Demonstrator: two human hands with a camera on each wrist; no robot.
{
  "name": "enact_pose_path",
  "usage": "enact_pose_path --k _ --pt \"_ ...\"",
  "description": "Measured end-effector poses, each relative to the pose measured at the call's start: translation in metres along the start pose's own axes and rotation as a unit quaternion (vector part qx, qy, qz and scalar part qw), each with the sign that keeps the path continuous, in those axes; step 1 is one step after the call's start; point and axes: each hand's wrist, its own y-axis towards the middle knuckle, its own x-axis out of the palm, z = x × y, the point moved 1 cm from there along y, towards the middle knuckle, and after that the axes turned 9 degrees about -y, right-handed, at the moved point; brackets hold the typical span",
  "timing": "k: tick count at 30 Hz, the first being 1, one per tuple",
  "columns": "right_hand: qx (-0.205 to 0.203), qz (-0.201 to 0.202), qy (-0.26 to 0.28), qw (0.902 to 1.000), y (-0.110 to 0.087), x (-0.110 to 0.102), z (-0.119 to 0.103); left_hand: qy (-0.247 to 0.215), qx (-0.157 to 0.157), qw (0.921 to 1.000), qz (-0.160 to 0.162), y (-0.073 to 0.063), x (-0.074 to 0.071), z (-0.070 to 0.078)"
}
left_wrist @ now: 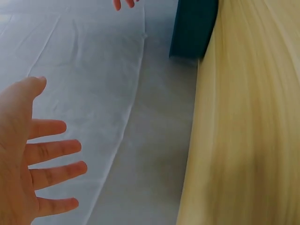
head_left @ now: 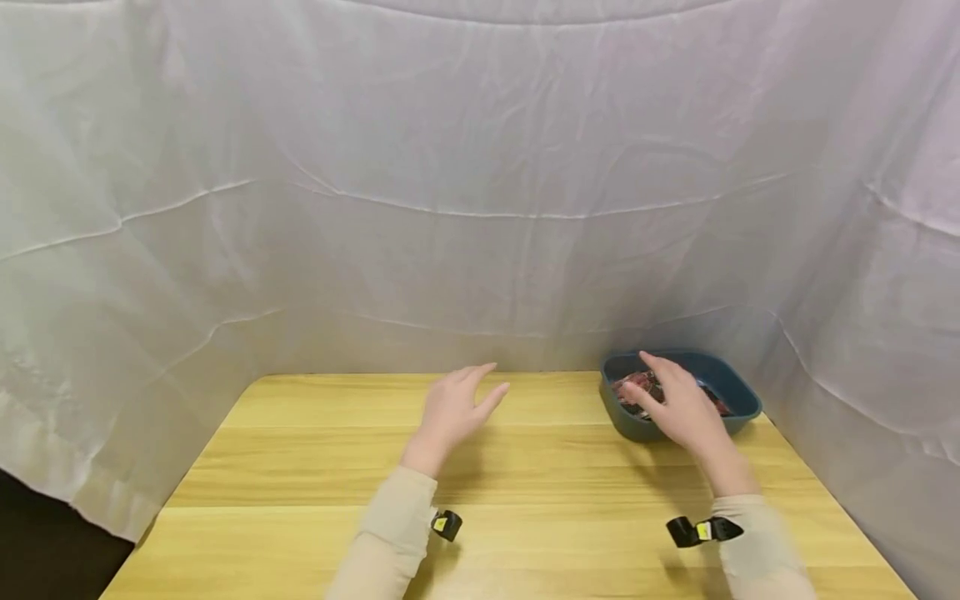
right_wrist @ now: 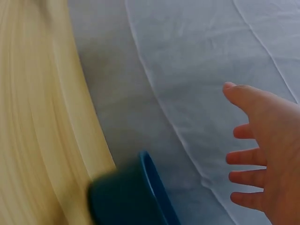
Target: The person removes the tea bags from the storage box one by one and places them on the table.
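Note:
My left hand [head_left: 452, 410] hovers over the middle of the wooden table, its fingers spread and nothing in its grasp. In the left wrist view the left hand [left_wrist: 28, 159] shows thumb and fingers apart from one another. Over the near side of a blue basin [head_left: 633, 427] at the back right is my right hand [head_left: 684, 407], also holding nothing. Reddish and dark packets or pieces [head_left: 641, 392] lie in the basin, partly hidden by that hand; their kind is unclear. The right wrist view shows the right hand [right_wrist: 267, 150] with fingers extended, above the basin [right_wrist: 136, 197].
The wooden table [head_left: 315, 467] reaches back to a pale hanging cloth [head_left: 465, 267], which also encloses both sides. A small black device is strapped to each wrist, over light sleeves [head_left: 393, 525]. The basin stands near the table's back right corner.

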Motion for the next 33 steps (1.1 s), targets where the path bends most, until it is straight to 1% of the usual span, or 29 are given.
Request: enact_pose_path --k 4,8,13,17,20,24,26,29,31,33 --pt "-0.002 0.018 -0.033 0.9993 0.003 -0.014 0.019 -0.011 0.009 0.9999 0.002 0.013 0.01 0.018" --pt "0.004 0.039 -0.049 0.998 0.007 -0.021 0.041 -0.033 0.01 0.9994 -0.006 0.021 0.026 0.035" --pt "0.025 0.041 -0.048 0.9977 0.013 -0.026 0.065 -0.08 -0.008 0.9966 -0.016 0.027 0.054 0.054" --pt "0.04 0.037 -0.041 0.9977 0.02 -0.027 0.083 -0.132 -0.03 0.9907 -0.014 0.032 0.078 0.069" --pt "0.043 0.032 -0.039 0.9978 0.024 -0.022 0.097 -0.183 -0.057 0.9814 -0.011 0.036 0.094 0.077" --pt "0.048 0.018 -0.04 0.9979 0.028 -0.01 0.116 -0.253 -0.093 0.9628 -0.02 0.039 0.114 0.085" --pt "0.053 0.006 -0.035 0.998 0.028 -0.003 0.124 -0.282 -0.101 0.9536 -0.029 0.041 0.123 0.087" --pt "0.059 -0.01 -0.025 0.9979 0.028 0.008 0.136 -0.309 -0.106 0.9441 -0.042 0.042 0.137 0.089" --pt "0.064 -0.023 -0.016 0.9975 0.027 0.016 0.144 -0.321 -0.108 0.9397 -0.051 0.042 0.145 0.091" --pt "0.068 -0.037 -0.016 0.9969 0.025 0.023 0.15 -0.325 -0.114 0.9363 -0.068 0.042 0.152 0.093"
